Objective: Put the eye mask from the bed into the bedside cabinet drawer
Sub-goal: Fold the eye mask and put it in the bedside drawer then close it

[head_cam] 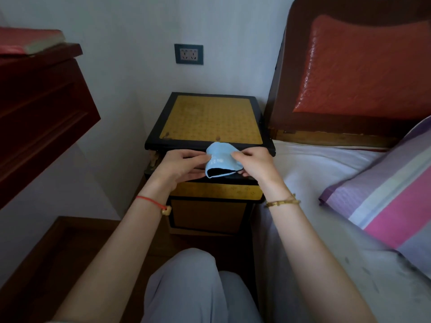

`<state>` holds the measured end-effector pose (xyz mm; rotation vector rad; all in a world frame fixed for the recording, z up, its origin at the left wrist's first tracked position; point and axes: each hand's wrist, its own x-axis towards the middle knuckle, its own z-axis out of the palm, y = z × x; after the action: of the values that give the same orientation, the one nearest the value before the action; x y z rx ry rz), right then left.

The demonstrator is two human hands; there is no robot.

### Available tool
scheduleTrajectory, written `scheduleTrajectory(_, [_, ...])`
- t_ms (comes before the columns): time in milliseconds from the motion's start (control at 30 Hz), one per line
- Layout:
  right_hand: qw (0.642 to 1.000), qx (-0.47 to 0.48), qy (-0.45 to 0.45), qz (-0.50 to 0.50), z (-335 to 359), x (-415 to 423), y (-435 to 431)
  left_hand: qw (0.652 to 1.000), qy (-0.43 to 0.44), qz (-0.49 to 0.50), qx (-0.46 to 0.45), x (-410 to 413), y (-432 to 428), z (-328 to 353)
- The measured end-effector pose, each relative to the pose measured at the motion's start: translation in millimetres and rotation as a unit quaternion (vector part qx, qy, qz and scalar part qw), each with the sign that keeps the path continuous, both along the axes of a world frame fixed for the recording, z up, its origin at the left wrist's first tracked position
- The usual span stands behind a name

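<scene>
A light blue eye mask [220,159] with a black inner side is folded and held between both hands, just in front of the bedside cabinet [210,120]. My left hand [180,166] pinches its left edge and my right hand [254,164] pinches its right edge. The mask hangs over the open top drawer [217,190], whose yellow front with black trim shows below my hands. The drawer's inside is hidden behind the hands and mask.
The bed [326,173] with a white sheet lies to the right, with a striped pillow [384,197] and a red padded headboard [363,66]. A dark red wooden cabinet [39,113] juts in at the left. A wall socket [189,54] sits above the cabinet. My knees [193,287] are below.
</scene>
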<state>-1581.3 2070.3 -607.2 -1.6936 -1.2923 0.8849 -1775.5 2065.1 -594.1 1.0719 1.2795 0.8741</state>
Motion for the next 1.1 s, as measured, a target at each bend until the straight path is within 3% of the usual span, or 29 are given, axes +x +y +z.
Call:
scheduleTrajectory(100, [0.993,-0.033,-0.108,0.043,-3,2,18,0.998,0.063,-0.013,-0.017,-2,16,0])
scheduleTrajectory(367, [0.975,-0.137,-0.136,0.115,-16,-6,42,0.965,0.256,-0.049,0.006,-3,47,-4])
scheduleTrajectory(633, [0.959,-0.185,-0.169,0.131,-26,-12,60,0.929,0.342,-0.14,0.028,5,63,-24])
scheduleTrajectory(833, [0.942,-0.195,-0.228,0.149,-31,-6,64,0.916,0.348,-0.195,0.042,4,68,-26])
scheduleTrajectory(933, [0.937,-0.185,-0.266,0.132,-30,-5,62,0.909,0.356,-0.196,0.098,-3,61,-28])
scheduleTrajectory(1100, [0.942,-0.104,-0.317,0.046,-27,-1,40,0.9,0.308,-0.102,0.292,-6,29,-40])
